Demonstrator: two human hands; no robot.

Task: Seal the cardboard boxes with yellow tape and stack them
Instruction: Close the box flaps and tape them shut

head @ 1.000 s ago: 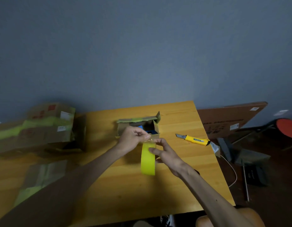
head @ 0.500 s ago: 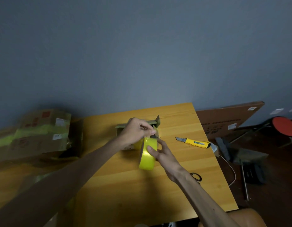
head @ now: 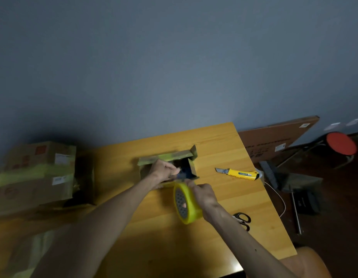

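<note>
A small open cardboard box (head: pixel 166 157) stands on the wooden table (head: pixel 224 141), its flaps streaked with old yellow tape and something blue inside. My left hand (head: pixel 163 170) rests at the box's near edge, fingers pinched, apparently on the tape's free end. My right hand (head: pixel 203 194) grips the yellow tape roll (head: pixel 187 204) just in front of the box. Two taped cardboard boxes (head: pixel 36 177) are stacked at the table's left.
A yellow utility knife (head: pixel 239 173) lies right of the box with its blade out. Black scissors (head: pixel 243 219) lie near my right wrist. A flat box (head: pixel 29 247) lies at the near left. A brown board (head: pixel 274 139) and a red stool (head: pixel 341 145) stand beyond the table's right edge.
The tape roll has come down and toward me, turned so its core shows. My left hand has moved onto the box's near edge. The camera view has shifted a little.
</note>
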